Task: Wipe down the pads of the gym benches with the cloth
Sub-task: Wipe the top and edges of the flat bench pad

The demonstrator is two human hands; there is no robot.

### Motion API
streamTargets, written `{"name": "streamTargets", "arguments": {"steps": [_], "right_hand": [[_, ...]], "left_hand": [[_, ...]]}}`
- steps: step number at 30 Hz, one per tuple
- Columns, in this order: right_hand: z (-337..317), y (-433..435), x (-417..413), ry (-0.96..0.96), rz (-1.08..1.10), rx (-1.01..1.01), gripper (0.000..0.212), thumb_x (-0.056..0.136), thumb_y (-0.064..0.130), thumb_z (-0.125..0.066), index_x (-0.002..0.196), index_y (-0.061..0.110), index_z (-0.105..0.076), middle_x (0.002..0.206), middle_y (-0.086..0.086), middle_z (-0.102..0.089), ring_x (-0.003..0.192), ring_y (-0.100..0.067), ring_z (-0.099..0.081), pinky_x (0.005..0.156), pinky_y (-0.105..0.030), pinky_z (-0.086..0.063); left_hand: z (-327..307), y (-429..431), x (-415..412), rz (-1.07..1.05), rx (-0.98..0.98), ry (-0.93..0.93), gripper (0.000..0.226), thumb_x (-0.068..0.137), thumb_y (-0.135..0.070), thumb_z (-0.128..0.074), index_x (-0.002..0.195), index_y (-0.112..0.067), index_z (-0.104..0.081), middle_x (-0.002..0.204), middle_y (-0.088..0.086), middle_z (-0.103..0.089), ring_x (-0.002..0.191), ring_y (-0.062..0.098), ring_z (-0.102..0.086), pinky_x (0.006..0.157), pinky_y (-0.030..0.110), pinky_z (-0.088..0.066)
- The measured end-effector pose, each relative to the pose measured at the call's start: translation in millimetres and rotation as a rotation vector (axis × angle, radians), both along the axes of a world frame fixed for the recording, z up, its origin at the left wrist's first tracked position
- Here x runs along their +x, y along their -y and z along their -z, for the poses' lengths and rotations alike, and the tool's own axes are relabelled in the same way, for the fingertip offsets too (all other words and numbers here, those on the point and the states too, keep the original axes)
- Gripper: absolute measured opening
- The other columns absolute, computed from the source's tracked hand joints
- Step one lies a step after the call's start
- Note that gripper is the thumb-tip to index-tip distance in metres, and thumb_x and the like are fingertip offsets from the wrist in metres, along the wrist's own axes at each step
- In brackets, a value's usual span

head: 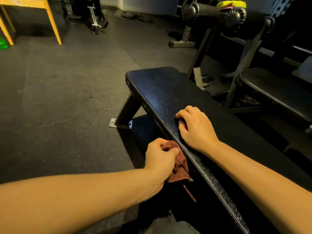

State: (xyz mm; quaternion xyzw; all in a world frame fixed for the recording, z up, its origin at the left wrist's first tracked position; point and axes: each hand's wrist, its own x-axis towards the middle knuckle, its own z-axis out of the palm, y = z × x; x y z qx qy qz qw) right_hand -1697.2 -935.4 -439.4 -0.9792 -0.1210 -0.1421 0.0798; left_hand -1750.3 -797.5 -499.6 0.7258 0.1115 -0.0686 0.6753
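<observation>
A black flat bench pad [162, 92] runs from the middle of the view to the bottom right. My left hand [160, 157] grips a bunched reddish-brown cloth [179, 169] against the pad's near side edge, and the cloth's loose end hangs down below the seam. My right hand [195, 127] rests on top of the pad with its fingers curled. A small reddish-brown bit of cloth shows under its fingertips and thumb.
A second black bench pad [273, 88] stands to the right on a grey frame. Behind it is a rack with weight plates [190, 9] and a yellow cloth [231, 4]. A yellow-legged table [50, 19] stands far left on the dark rubber floor [67, 81].
</observation>
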Motion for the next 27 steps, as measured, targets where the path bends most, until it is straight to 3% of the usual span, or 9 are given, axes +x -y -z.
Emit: {"name": "streamTargets", "arguments": {"steps": [2,4,8,11,14,17,22,25,27], "right_hand": [[-3,-7,18,-0.019,-0.015,0.010,0.024,0.100,0.019,-0.050,0.118,0.015,-0.066,0.114,-0.002,-0.059,0.109,-0.025,-0.052,0.092,-0.043,-0.043],[1,-11,31,0.015,0.001,0.016,0.023,0.100,0.021,-0.049,0.115,0.016,-0.066,0.112,-0.003,-0.059,0.106,-0.025,-0.051,0.091,-0.044,-0.043],[13,-11,40,0.087,0.023,0.010,0.023,0.097,0.023,-0.047,0.109,0.017,-0.065,0.106,-0.001,-0.057,0.099,-0.024,-0.051,0.083,-0.040,-0.043],[15,-12,43,0.099,0.031,-0.020,0.022,0.095,0.023,-0.048,0.109,0.016,-0.064,0.105,-0.003,-0.056,0.097,-0.024,-0.051,0.081,-0.039,-0.042],[13,-14,40,0.088,0.034,-0.019,0.021,0.095,0.021,-0.050,0.110,0.014,-0.064,0.107,-0.005,-0.056,0.098,-0.026,-0.052,0.082,-0.042,-0.044],[13,-14,39,0.087,0.023,-0.002,0.021,0.096,0.019,-0.051,0.111,0.014,-0.064,0.110,-0.004,-0.058,0.100,-0.025,-0.051,0.083,-0.041,-0.043],[18,-11,45,0.095,0.015,0.001,0.023,0.097,0.021,-0.050,0.115,0.019,-0.064,0.113,0.002,-0.058,0.101,-0.020,-0.051,0.083,-0.037,-0.041],[17,-13,44,0.092,0.017,-0.036,0.023,0.095,0.019,-0.052,0.114,0.017,-0.064,0.109,0.000,-0.058,0.098,-0.024,-0.052,0.081,-0.041,-0.043],[14,-14,45,0.080,0.016,-0.084,0.021,0.092,0.019,-0.054,0.111,0.015,-0.064,0.104,-0.002,-0.057,0.096,-0.027,-0.052,0.078,-0.043,-0.044]], "left_hand": [[-1,-6,16,-0.030,0.037,0.025,0.018,0.079,-0.005,-0.077,0.079,-0.021,-0.070,0.068,-0.009,-0.070,0.065,-0.001,-0.065,0.061,0.011,-0.048],[-10,-19,64,-0.174,-0.039,0.031,0.017,0.083,0.002,-0.069,0.084,-0.015,-0.072,0.075,0.001,-0.071,0.075,0.019,-0.068,0.072,0.028,-0.056],[-23,-39,133,-0.412,-0.121,0.010,0.018,0.089,0.002,-0.063,0.095,-0.013,-0.072,0.085,0.012,-0.072,0.082,0.032,-0.069,0.051,0.032,-0.053],[-3,-23,82,-0.309,-0.100,-0.009,0.017,0.086,-0.005,-0.068,0.084,-0.022,-0.068,0.076,-0.001,-0.071,0.079,0.020,-0.070,0.067,0.032,-0.058],[10,-11,31,-0.029,0.009,0.000,0.020,0.082,-0.011,-0.072,0.079,-0.030,-0.067,0.072,-0.012,-0.070,0.069,0.002,-0.067,0.062,0.018,-0.050],[-1,-21,81,-0.219,-0.022,0.008,0.022,0.082,0.001,-0.065,0.082,-0.021,-0.066,0.072,-0.004,-0.068,0.075,0.021,-0.070,0.068,0.031,-0.056],[-15,-40,153,-0.460,-0.161,-0.039,0.019,0.095,-0.004,-0.057,0.094,-0.021,-0.066,0.071,-0.001,-0.067,0.064,0.022,-0.063,0.040,0.030,-0.048],[4,-22,93,-0.306,-0.149,-0.055,0.018,0.088,-0.006,-0.064,0.084,-0.023,-0.068,0.062,-0.009,-0.067,0.060,0.014,-0.067,0.051,0.028,-0.055],[11,-15,58,-0.120,-0.075,-0.030,0.020,0.082,-0.008,-0.071,0.077,-0.027,-0.069,0.067,-0.012,-0.070,0.066,0.005,-0.067,0.061,0.018,-0.050]]}}
